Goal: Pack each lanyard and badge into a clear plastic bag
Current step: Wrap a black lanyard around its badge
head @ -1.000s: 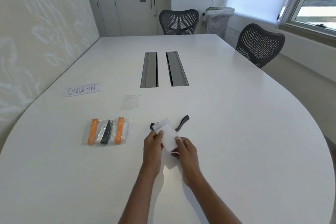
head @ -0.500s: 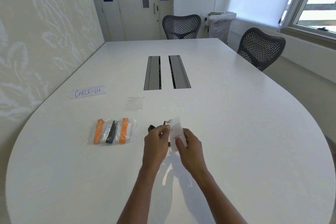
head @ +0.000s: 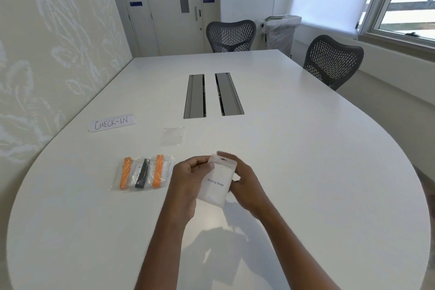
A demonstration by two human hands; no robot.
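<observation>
Hands meet above the near part of the white table [head: 306, 172], both on one badge [head: 217, 181], a white card in a clear sleeve printed "Skinny Pete". The left hand [head: 188, 179] pinches its top left edge with curled fingers. The right hand [head: 246, 186] grips the right edge, with its fingers reaching behind the card, where they are hidden. The badge is held up off the table, tilted, slot end away from the person. Its lanyard does not show and may be tucked behind the card or a palm. An empty clear bag [head: 172, 136] lies flat farther out and to the left, and filled bags [head: 143, 173] with orange and black straps sit beside the left hand. To do this step well, I would fold the strap flat against the card's back. One hand can then pinch the bundle while the other fetches the bag and opens its mouth, so nothing springs loose going in.
</observation>
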